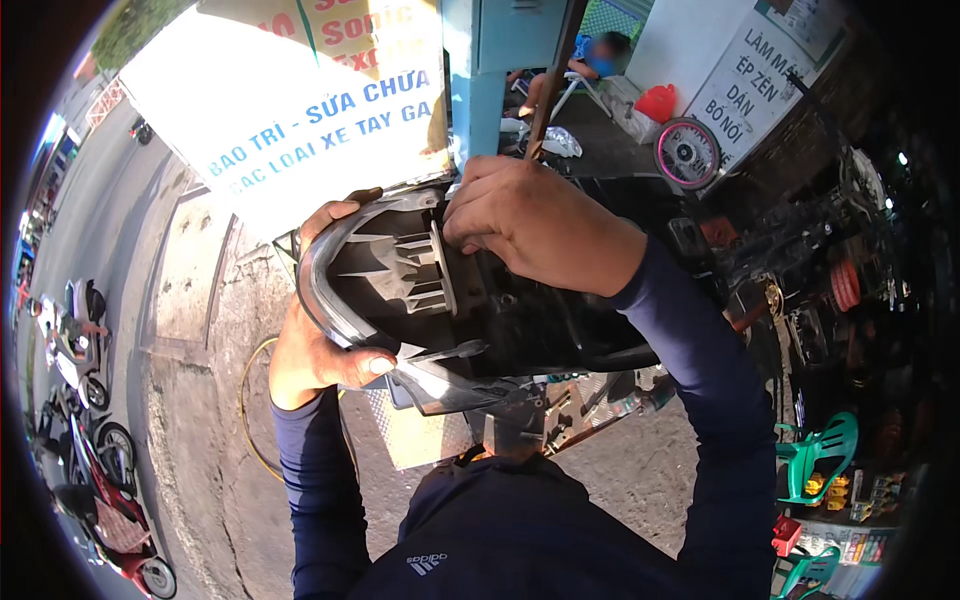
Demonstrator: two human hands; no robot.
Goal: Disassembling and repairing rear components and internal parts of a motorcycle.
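Observation:
In front of me is a black plastic motorbike body part [540, 322] with a curved, clear-edged tail light [318, 275] at its left end. My left hand [322, 345] grips this tail light from its outer side, the thumb along its near edge and the fingers round its far edge. Inside the curve sits a pale ribbed plastic bracket [436, 268]. My right hand [525, 215] comes over the black part with its fingers curled together beside the top of the bracket. Whatever its fingertips hold, if anything, is hidden.
A metal plate with tools [580, 410] lies below the part. Beyond stand a large white sign [290, 120] and a blue cabinet [520, 40]; a person [600, 58] sits behind. Parked motorbikes [110, 490] line the left, green plastic chairs [820, 460] the right. A yellow hose [245, 400] crosses the ground.

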